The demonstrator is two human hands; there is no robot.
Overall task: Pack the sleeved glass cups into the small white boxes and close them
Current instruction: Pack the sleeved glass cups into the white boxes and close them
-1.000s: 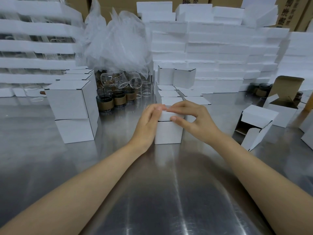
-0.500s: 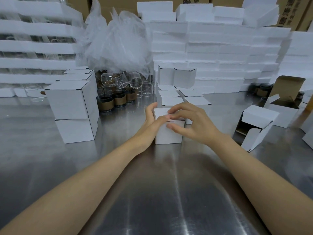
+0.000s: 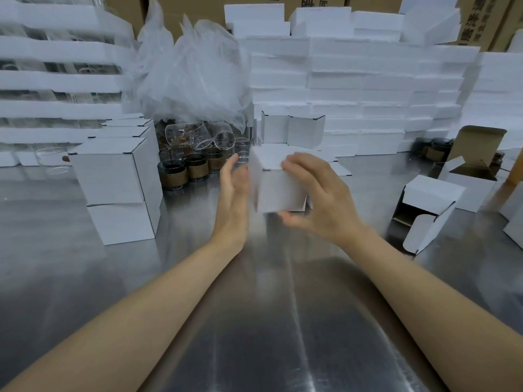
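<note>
Judging the lid shut, I am aiming to carry this small white box level, squeezing lightly so the flap is not popping, toward the stacked boxes at 10 o'clock. My right hand is gripping it, thumb below, above the table; my left hand is hovering open at its 9 o'clock face, contact blurred

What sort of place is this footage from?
Probably a packing station in a warehouse or small factory: white foam slabs stacked in front of brown cartons, a batch of sleeved glass cups, and closed white boxes piled on a steel table.
</note>
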